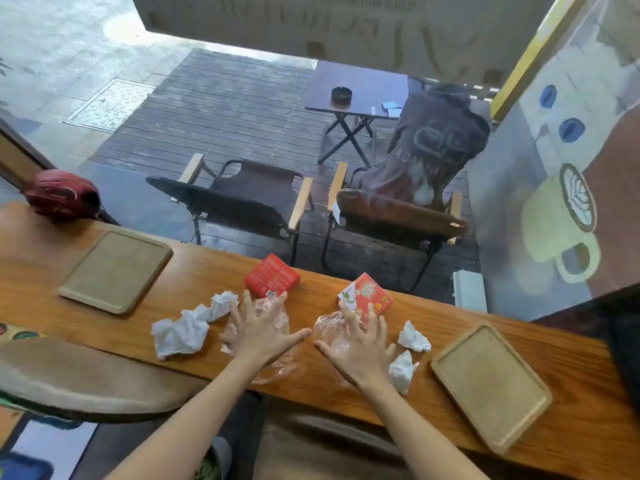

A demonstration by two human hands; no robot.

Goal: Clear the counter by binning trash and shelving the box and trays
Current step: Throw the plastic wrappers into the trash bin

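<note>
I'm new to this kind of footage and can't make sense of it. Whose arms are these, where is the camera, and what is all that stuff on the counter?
There is no machine here. The single picture comes from a wide-angle camera worn on a person's head, looking forward and down at their own arms.

The wooden counter runs along a window, with chairs outside. On it lie two wooden trays, the left tray and the right tray, two red boxes, the left box and the right box, and several crumpled white tissues.

The left hand and right hand are spread open, each resting flat on crinkled clear plastic wrap. Nothing is gripped yet.
</note>
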